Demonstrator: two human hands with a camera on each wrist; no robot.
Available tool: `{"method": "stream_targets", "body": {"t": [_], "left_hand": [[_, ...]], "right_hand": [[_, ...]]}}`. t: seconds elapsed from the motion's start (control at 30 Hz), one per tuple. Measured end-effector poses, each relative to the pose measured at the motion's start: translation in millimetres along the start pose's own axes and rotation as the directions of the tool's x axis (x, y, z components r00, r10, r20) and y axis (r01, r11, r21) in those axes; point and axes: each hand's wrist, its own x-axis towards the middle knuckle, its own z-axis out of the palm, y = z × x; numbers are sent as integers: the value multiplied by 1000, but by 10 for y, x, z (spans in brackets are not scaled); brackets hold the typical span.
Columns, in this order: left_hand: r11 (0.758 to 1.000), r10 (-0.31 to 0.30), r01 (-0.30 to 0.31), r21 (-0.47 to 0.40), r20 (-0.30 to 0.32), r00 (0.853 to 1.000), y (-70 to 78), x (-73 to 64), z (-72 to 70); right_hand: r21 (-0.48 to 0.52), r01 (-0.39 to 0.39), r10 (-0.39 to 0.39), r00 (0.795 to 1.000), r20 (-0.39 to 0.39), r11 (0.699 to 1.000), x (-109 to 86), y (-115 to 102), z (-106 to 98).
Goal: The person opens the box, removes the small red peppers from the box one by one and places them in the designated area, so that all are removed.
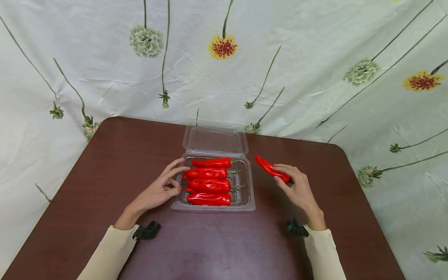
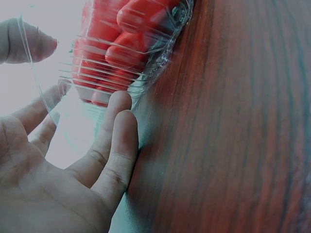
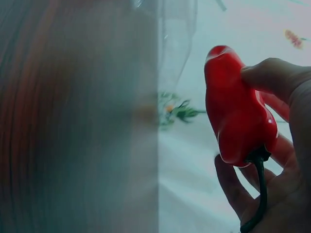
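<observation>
My right hand pinches a red chili pepper between thumb and fingers, held right of the clear plastic container. Its green stem hangs toward the palm in the right wrist view; its tip points at the container in the head view. On the container's left side, my left hand rests with spread, fairly straight fingers touching the rim and wall. Inside the clear container, several red peppers lie crosswise in a stack of rows, stems to the right. Ribbed plastic partly blurs them in the left wrist view.
The container's hinged lid stands raised at the back. Everything is on a dark brown table with rounded far corners. A white flower-print cloth hangs behind it. Dark bands sit on both wrists.
</observation>
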Motion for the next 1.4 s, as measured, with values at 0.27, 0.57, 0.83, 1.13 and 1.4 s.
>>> {"method": "stream_targets", "body": {"t": [0.27, 0.57, 0.83, 1.13, 1.4], "left_hand": [[1000, -4, 4, 8, -2, 1000, -14, -12, 4], [1000, 2, -2, 3, 4, 1000, -24, -5, 1], [1000, 5, -5, 10, 2, 1000, -22, -10, 1], [1000, 4, -4, 9, 1, 1000, -12, -4, 7], [1000, 12, -12, 12, 0, 1000, -15, 2, 4]], "right_hand": [[-76, -24, 31, 995, 94, 997, 44, 247, -6], [-106, -49, 67, 983, 173, 993, 111, 454, -18], [-102, -46, 66, 975, 210, 994, 150, 546, 25], [-107, -67, 90, 972, 218, 992, 193, 594, 53], [-131, -55, 81, 976, 200, 990, 204, 600, 60]]}}
